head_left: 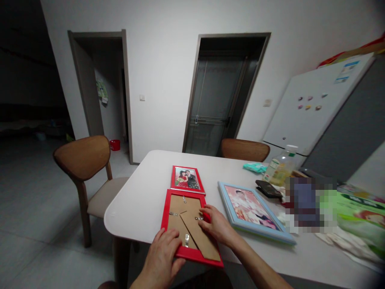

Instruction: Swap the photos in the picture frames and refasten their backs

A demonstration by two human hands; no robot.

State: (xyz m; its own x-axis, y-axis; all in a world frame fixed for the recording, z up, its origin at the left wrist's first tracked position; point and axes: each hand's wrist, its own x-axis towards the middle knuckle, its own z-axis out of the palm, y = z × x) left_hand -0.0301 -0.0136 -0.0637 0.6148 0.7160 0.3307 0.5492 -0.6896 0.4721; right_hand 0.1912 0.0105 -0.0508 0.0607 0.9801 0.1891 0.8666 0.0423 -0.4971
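A red picture frame (165, 216) lies back side up at the table's near edge, its brown backing board (177, 202) and folded stand (201, 237) showing, with metal clips around the board. My left hand (164, 255) rests on its lower left part, fingers apart over the rim and board. The fingers of my right hand (215, 224) touch the right side, by the right metal clip (199, 218). Just beyond, a second red frame (172, 178) with a photo of a couple lies face up. Right of my right hand is a light blue frame (230, 206) with a photo.
On the white table (135, 204), a black phone (268, 188), a bottle (279, 166), a teal packet (255, 167) and a green package (357, 216) sit to the right. Wooden chairs stand left (87, 160) and behind (245, 150). A white fridge (315, 88) is at right.
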